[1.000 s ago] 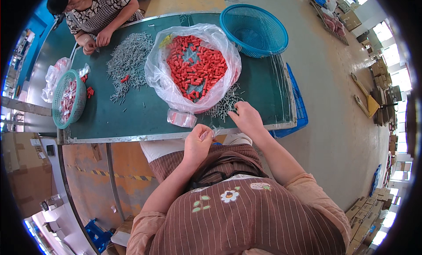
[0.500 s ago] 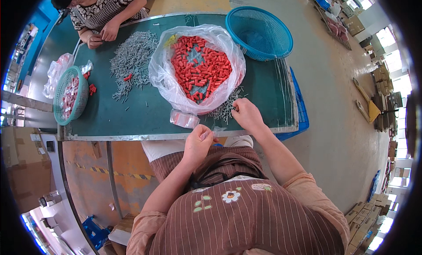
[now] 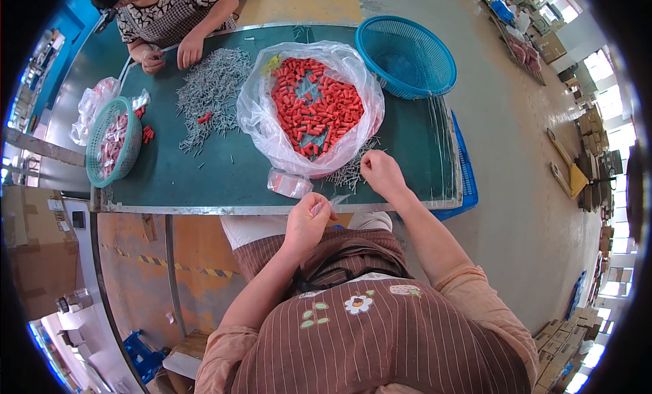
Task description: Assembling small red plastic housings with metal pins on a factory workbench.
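Note:
My left hand (image 3: 307, 219) is closed at the table's near edge, pinching a small clear plastic bag (image 3: 338, 200) whose end sticks out past the fingers. My right hand (image 3: 384, 173) has its fingertips pinched together at the right side of a small pile of grey screws (image 3: 350, 175); whatever they hold is hidden. Beyond the hands lies a large open clear plastic bag (image 3: 255, 112), full of red plastic plugs (image 3: 343, 109). Just left of the screws rests a small filled clear packet (image 3: 288, 183) with red in it.
A larger heap of grey screws (image 3: 214, 88) spreads left of the big bag. A green basket (image 3: 134, 139) of red-filled packets stands at the left, a blue basket (image 3: 424, 78) at the far right corner. Across the table, a co-worker's hands (image 3: 190, 51) are at work.
My hands keep nearly the same pose, the right still at the small screw pile. The co-worker's hands have moved apart a little. The whole view has shifted slightly.

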A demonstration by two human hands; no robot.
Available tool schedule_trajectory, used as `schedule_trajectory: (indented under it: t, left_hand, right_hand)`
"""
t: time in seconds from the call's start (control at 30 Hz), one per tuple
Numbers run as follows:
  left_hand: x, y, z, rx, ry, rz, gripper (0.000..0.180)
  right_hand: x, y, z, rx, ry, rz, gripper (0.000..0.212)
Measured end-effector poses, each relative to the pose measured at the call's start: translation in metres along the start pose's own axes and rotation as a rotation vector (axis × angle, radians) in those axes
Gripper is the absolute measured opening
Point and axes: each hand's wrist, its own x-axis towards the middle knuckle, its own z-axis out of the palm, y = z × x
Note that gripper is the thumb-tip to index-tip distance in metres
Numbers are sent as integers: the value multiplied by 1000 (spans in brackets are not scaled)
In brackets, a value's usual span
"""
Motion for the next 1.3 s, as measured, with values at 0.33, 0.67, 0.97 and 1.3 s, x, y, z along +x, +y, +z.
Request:
schedule_trajectory:
  t: [0.33, 0.67, 0.97, 1.3]
  left_hand:
    - [-5, 16, 21, 422, -69, 323, 14]
    - [3, 7, 6, -46, -11, -47, 13]
    - [8, 1, 3, 138, 30, 56, 12]
    - [17, 2, 5, 204, 42, 94, 13]
  right_hand:
    - [-2, -12, 8, -177, 9, -201, 21]
    - [2, 3, -4, 234, 92, -21, 13]
    - [-7, 6, -19, 1029, -152, 412, 12]
    - [-12, -4, -39, 1100, -167, 385, 18]
